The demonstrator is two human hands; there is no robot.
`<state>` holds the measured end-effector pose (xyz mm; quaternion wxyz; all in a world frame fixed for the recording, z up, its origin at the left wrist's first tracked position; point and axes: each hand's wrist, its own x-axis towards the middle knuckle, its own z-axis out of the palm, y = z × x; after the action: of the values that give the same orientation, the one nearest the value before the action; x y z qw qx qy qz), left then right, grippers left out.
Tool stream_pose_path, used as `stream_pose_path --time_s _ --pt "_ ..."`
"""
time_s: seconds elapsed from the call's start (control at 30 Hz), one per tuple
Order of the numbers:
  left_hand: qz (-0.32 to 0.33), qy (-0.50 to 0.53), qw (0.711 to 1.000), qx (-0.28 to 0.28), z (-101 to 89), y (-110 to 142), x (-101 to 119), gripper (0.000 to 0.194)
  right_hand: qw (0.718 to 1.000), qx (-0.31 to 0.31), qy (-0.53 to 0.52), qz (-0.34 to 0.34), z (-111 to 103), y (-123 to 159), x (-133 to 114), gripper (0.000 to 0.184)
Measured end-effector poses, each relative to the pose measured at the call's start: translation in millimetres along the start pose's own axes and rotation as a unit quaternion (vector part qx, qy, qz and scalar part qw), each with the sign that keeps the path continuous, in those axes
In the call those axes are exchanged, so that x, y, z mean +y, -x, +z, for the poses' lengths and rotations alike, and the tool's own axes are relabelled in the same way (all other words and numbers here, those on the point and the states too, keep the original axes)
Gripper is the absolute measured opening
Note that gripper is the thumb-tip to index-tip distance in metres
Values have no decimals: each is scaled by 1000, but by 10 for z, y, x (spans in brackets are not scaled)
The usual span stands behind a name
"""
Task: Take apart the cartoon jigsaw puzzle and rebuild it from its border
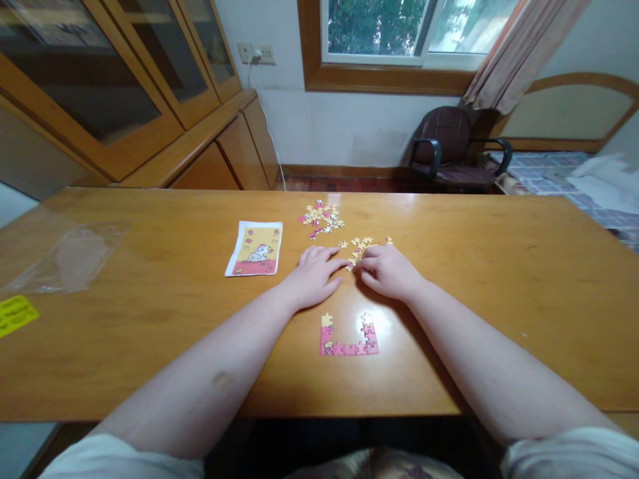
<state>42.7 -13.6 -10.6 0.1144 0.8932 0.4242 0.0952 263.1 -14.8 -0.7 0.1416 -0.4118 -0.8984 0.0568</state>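
Note:
My left hand (314,274) lies on the table with its fingers spread, the index fingertip touching a small pink-and-yellow puzzle piece (350,265). Across from it, my right hand (388,271) has its fingers curled together beside the same loose pieces; whatever its fingertips hold is hidden. Several yellow puzzle pieces (362,242) lie just beyond both hands. Nearer to me is a joined U-shaped puzzle border (349,349), pink along the bottom with yellowish upper ends. A larger heap of mixed pieces (322,216) sits farther back.
A printed picture sheet (257,249) with a white animal lies left of my hands. Farther left are a clear plastic bag (82,256) and a yellow label (17,315). Beyond the wooden table (499,266) stand a cabinet (194,133) and an armchair (446,143).

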Motion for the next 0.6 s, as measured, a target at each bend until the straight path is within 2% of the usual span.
stream_pose_path --time_s 0.27,0.6 --pt "1 7 1000 -2 -4 2 2 39 1000 -2 3 -1 8 -4 7 24" --pt "21 30 999 38 -19 11 -10 30 1000 -5 4 1 7 -4 5 24"
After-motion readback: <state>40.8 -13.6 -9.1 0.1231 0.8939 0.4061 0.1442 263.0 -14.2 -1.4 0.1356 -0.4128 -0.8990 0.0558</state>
